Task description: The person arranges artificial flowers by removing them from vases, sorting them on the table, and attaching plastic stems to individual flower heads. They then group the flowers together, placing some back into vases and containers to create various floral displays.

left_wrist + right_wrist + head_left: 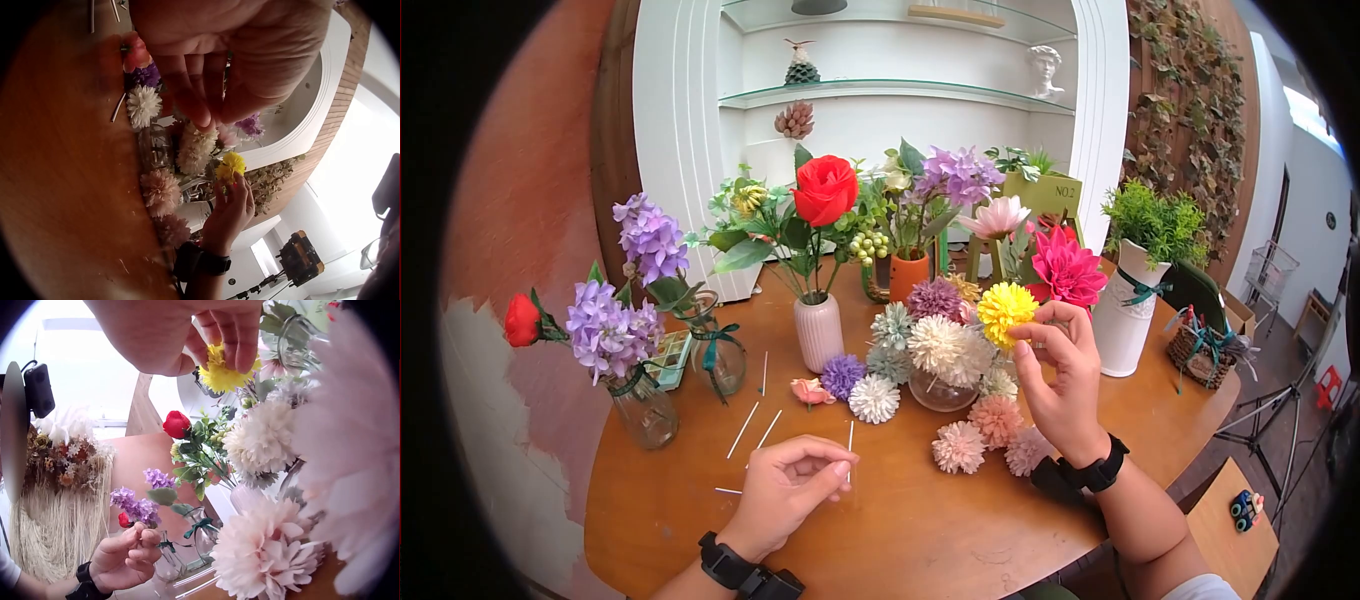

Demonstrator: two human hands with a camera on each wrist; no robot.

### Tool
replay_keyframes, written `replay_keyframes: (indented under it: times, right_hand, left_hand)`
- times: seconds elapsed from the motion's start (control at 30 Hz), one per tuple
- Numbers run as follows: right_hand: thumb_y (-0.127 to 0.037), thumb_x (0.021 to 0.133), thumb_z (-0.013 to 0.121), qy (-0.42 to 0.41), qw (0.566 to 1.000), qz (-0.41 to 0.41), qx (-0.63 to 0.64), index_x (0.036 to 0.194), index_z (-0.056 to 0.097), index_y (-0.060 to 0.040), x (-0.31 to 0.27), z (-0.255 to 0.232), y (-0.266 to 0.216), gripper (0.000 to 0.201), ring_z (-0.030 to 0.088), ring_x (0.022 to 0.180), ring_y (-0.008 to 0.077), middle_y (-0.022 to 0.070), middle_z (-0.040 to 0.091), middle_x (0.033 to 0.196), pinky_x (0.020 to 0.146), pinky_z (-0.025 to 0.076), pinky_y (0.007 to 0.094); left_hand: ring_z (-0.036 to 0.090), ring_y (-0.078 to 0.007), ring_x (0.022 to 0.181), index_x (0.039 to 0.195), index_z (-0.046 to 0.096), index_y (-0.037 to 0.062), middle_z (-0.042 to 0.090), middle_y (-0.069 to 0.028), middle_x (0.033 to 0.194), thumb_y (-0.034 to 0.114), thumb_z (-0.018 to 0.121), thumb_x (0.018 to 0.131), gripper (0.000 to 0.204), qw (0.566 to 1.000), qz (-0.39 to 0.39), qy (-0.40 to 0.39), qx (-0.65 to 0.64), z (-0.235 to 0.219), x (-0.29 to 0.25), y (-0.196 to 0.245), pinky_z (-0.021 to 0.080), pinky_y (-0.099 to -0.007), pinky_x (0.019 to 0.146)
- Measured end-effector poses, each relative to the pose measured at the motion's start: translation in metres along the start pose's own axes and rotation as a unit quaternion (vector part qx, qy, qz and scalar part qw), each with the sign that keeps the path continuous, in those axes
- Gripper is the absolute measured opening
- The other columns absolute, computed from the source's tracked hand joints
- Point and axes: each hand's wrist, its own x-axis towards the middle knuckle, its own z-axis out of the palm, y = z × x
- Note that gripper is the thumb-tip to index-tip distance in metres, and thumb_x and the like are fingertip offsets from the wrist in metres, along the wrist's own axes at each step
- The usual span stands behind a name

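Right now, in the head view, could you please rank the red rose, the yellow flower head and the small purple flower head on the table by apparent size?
1. red rose
2. yellow flower head, pinched by the right hand; close to the rose, and nearer the camera, so unsure
3. small purple flower head

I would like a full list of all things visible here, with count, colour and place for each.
yellow flower head: one, yellow, pinched in the right hand
white stick: one, white, pinched in the left hand
loose sticks: several, white, on the table left of centre
loose flower heads: many, pink, white, purple, around the glass bowl
red rose vase: one, pink, table centre
white vase: one, greenery, right
table: one, brown wood
left hand: one, near edge
right hand: one, raised
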Motion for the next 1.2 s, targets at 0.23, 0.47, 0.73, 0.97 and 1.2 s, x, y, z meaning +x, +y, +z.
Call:
replay_keyframes:
  times: [0.23,0.47,0.73,0.97,1.2]
  right_hand:
    - [0.001,0.081,0.064,-0.058,0.997,-0.047,-0.030,0.108,0.064,0.0025,0.002,-0.001,0.002,0.027,0.061,0.098,0.0249,0.0152,0.056,0.114,0.084,0.050,0.0321]
    - [-0.008,0.082,0.067,-0.117,0.988,-0.078,-0.060,0.119,0.058,0.0028,0.000,0.002,0.007,0.040,0.057,0.111,0.0334,0.0189,0.057,0.122,0.092,0.047,0.0381]
    - [-0.011,0.082,0.068,-0.163,0.975,-0.100,-0.109,0.117,0.059,0.0010,-0.003,0.003,0.012,0.038,0.059,0.107,0.0333,0.0189,0.058,0.122,0.091,0.048,0.0386]
    - [-0.003,0.077,0.068,-0.075,0.991,-0.099,-0.040,0.097,0.065,-0.0022,0.000,-0.001,-0.003,0.020,0.061,0.086,0.0269,0.0127,0.061,0.096,0.075,0.051,0.0370]
    - [-0.016,0.082,0.068,-0.363,0.907,-0.209,0.031,0.094,0.066,-0.0058,-0.013,0.005,-0.005,0.016,0.061,0.085,0.0245,0.0071,0.062,0.090,0.072,0.053,0.0353]
  left_hand:
    - [0.064,-0.0119,0.076,0.098,0.065,-0.0016,0.067,-0.0098,0.098,0.005,0.064,0.089,0.011,1.000,0.000,-0.003,-0.001,0.000,0.000,0.000,0.052,-0.0235,0.064]
    - [0.064,-0.0121,0.076,0.098,0.065,-0.0015,0.067,-0.0099,0.098,0.005,0.064,0.089,0.012,1.000,0.002,-0.007,-0.003,0.000,0.001,-0.002,0.052,-0.0236,0.064]
    - [0.064,-0.0121,0.076,0.098,0.065,-0.0016,0.067,-0.0102,0.097,0.005,0.064,0.089,0.011,1.000,0.005,-0.005,0.003,0.000,0.001,-0.001,0.052,-0.0236,0.064]
    - [0.065,-0.0119,0.075,0.098,0.065,-0.0016,0.067,-0.0099,0.097,0.005,0.064,0.089,0.011,1.000,0.008,-0.002,0.005,-0.001,0.001,0.000,0.052,-0.0232,0.063]
    - [0.064,-0.0092,0.073,0.097,0.067,-0.0004,0.068,-0.0065,0.092,0.007,0.065,0.088,0.012,0.994,0.005,0.063,0.086,-0.016,0.007,0.008,0.050,-0.0210,0.061]
